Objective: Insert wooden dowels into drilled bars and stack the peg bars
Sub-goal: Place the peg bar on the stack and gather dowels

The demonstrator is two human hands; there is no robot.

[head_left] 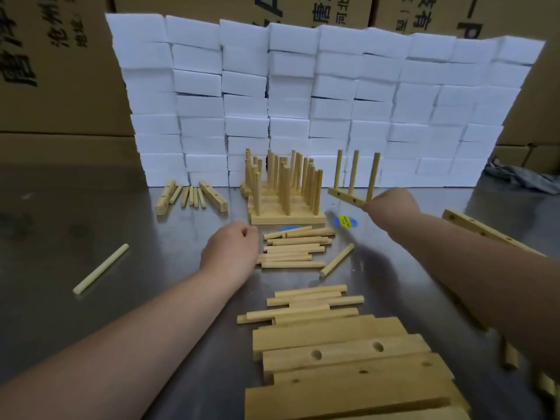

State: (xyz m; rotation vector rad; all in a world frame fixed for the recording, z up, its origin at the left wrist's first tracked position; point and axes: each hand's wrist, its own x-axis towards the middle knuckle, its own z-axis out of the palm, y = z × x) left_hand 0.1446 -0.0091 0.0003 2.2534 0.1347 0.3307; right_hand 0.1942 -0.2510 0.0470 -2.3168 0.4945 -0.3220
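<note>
My right hand (pixel 391 203) pinches the near end of a drilled bar (pixel 345 197) with three dowels standing in it, held just above the table, right of the row of finished peg bars (pixel 285 204). My left hand (pixel 231 253) lies with curled fingers at the left end of a pile of loose dowels (pixel 295 248); whether it holds a dowel is hidden. A second heap of dowels (pixel 309 304) lies closer to me, and behind that a stack of empty drilled bars (pixel 345 359) fills the near edge.
A wall of white foam blocks (pixel 303 101) stands behind the work, with cardboard boxes (pixel 54 71) beyond. Spare bars and dowels (pixel 191 197) lie back left, a lone dowel (pixel 101 268) at left, another (pixel 337 259) mid-table. A long drilled bar (pixel 472 225) lies at right.
</note>
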